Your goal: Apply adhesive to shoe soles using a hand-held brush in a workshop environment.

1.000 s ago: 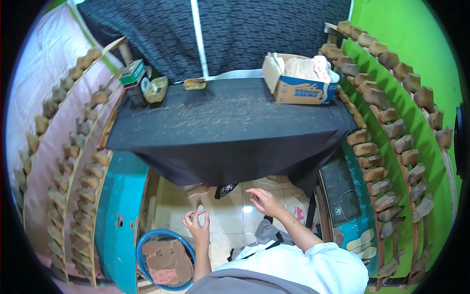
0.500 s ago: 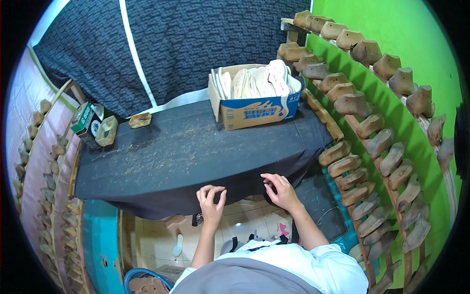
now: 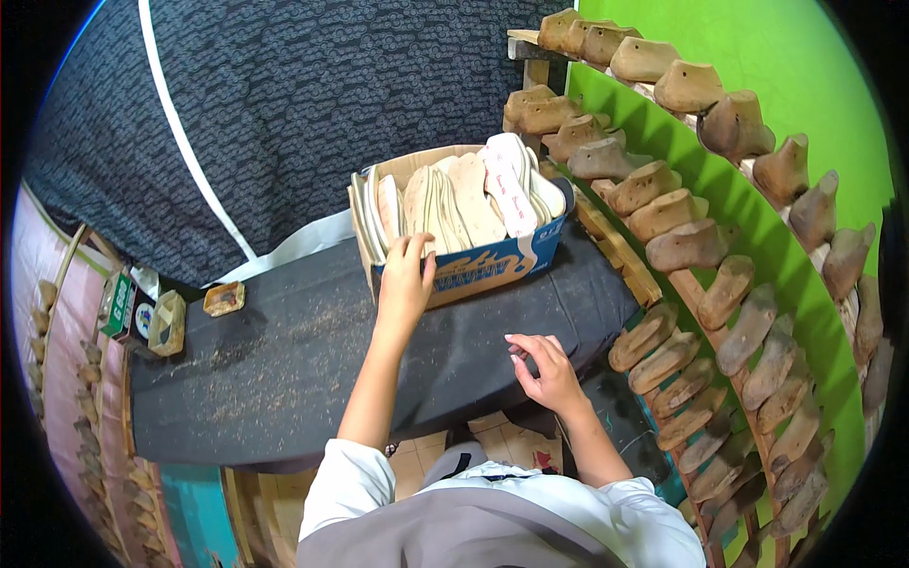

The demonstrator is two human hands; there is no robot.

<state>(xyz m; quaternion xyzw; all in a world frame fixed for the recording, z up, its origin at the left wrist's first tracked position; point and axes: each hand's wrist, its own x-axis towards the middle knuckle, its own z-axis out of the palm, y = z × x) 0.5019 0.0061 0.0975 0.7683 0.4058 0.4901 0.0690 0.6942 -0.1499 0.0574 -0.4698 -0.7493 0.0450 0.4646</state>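
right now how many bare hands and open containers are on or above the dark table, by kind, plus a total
Bare hands: 2 (left hand, right hand)
Cardboard box: 1
Pale open container: 1
Small brown dish: 1
Total: 5

In the middle of the frame, the left hand (image 3: pixel 407 287) is at the front rim of a cardboard box (image 3: pixel 488 272) packed with upright pale insoles (image 3: pixel 443 204). Lower, right of centre, the right hand (image 3: pixel 549 372) hangs loosely curled over the black-covered counter (image 3: pixel 275 364). Wooden shoe lasts (image 3: pixel 688 87) line the right; a small dish (image 3: pixel 224 299) and tub (image 3: pixel 168 324) sit left.
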